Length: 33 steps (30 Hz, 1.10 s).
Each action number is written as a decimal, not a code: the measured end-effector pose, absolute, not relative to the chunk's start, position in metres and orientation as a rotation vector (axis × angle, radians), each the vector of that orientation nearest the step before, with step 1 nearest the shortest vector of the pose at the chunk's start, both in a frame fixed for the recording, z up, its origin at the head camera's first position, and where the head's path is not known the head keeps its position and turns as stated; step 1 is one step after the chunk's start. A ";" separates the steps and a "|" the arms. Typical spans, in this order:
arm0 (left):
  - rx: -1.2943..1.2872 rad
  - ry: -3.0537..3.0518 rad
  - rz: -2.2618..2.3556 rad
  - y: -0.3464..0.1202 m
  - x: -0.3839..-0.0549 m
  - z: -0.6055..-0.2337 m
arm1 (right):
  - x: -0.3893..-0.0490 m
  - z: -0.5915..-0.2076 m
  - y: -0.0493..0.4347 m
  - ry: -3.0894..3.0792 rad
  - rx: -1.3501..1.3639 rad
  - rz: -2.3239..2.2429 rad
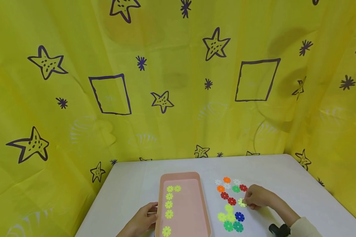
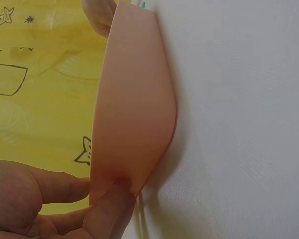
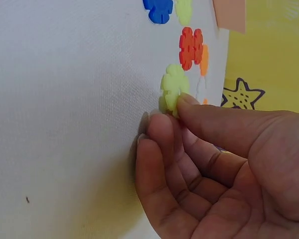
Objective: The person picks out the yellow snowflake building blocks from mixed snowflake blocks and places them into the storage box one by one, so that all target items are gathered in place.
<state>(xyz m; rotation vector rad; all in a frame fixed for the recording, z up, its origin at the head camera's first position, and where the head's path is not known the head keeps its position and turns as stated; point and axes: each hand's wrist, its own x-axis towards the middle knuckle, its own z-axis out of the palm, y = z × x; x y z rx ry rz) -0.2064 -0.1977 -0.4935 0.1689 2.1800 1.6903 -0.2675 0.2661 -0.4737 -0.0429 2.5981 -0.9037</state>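
My right hand (image 1: 256, 196) pinches a yellow flower-shaped plastic disc (image 3: 175, 82) between thumb and fingertips. In the right wrist view the disc is tilted close over the white table, the other fingers curled below it. My left hand (image 1: 142, 217) touches the left outer wall of a pink tray (image 1: 192, 210); in the left wrist view the thumb reaches its rim and a fingertip lies against the wall. Inside the tray, yellow discs (image 1: 168, 204) form a column along the left side, with one beside the top disc and a gap above the lowest.
Right of the tray lie loose discs: red (image 1: 224, 195), orange (image 1: 226, 180), white (image 1: 218, 182), green (image 1: 228, 226), blue (image 1: 239, 216) and several more yellow discs (image 1: 222, 217). A yellow patterned curtain (image 1: 178, 131) hangs behind the white table (image 1: 130, 184). A black wrist device (image 1: 280, 230) sits by the right sleeve.
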 end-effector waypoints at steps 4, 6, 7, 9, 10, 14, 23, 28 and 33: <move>0.164 2.192 1.681 -0.197 -0.206 -0.493 | -0.268 -0.474 0.268 2.581 -0.046 -0.926; 0.164 2.199 1.676 -0.197 -0.206 -0.492 | -0.268 -0.475 0.270 2.576 -0.045 -0.936; 0.165 2.199 1.676 -0.197 -0.206 -0.492 | -0.268 -0.475 0.270 2.575 -0.048 -0.941; 0.160 2.203 1.671 -0.197 -0.206 -0.492 | -0.269 -0.475 0.272 2.573 -0.061 -0.940; 0.158 2.207 1.667 -0.197 -0.207 -0.492 | -0.269 -0.475 0.272 2.571 -0.068 -0.940; 0.144 2.218 1.655 -0.196 -0.207 -0.492 | -0.271 -0.476 0.275 2.555 -0.086 -0.949; 0.124 2.216 1.646 -0.197 -0.207 -0.491 | -0.277 -0.476 0.282 2.419 -0.182 -1.093; 0.132 2.222 1.645 -0.198 -0.208 -0.491 | -0.285 -0.469 0.274 2.347 -0.308 -1.183; 0.123 2.226 1.645 -0.197 -0.208 -0.491 | -0.295 -0.458 0.251 2.299 -0.393 -1.258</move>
